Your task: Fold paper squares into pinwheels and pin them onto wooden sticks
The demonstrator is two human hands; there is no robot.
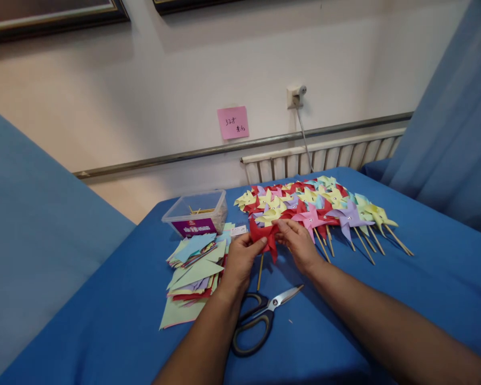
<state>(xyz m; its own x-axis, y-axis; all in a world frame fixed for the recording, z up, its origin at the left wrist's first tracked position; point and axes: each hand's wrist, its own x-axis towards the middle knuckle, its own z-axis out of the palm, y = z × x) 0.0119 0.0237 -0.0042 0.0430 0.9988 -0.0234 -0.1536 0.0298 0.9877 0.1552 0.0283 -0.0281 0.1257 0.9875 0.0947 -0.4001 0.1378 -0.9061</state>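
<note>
A red pinwheel (263, 231) is held above the blue-covered table (420, 305), between the two hands. Its left side is pinched by the left hand (240, 259), whose thumb is pressed on the paper with the fingers closed around it. Its right edge is gripped by the bent, nearly closed fingers of the right hand (299, 243). Below it a thin stick (260, 274) is seen; whether the two are joined cannot be told. Just nearer, dark-handled scissors (273, 303) are laid, their points turned right. To the left, coloured paper pieces (196, 272) are heaped. Beyond them a clear plastic box (169, 216) is placed, with sticks in it; its purple label (198, 227) is printed with large white characters that cannot be read with certainty. Beside it, the print on a small white card (238, 231) is too fine to be made out. To the far right, many pinwheels (310, 218) in several colours are laid in rows. On the wall (176, 91) a pink note (233, 123) is fixed, on which "32" can be read, followed by less clear handwritten characters.
</note>
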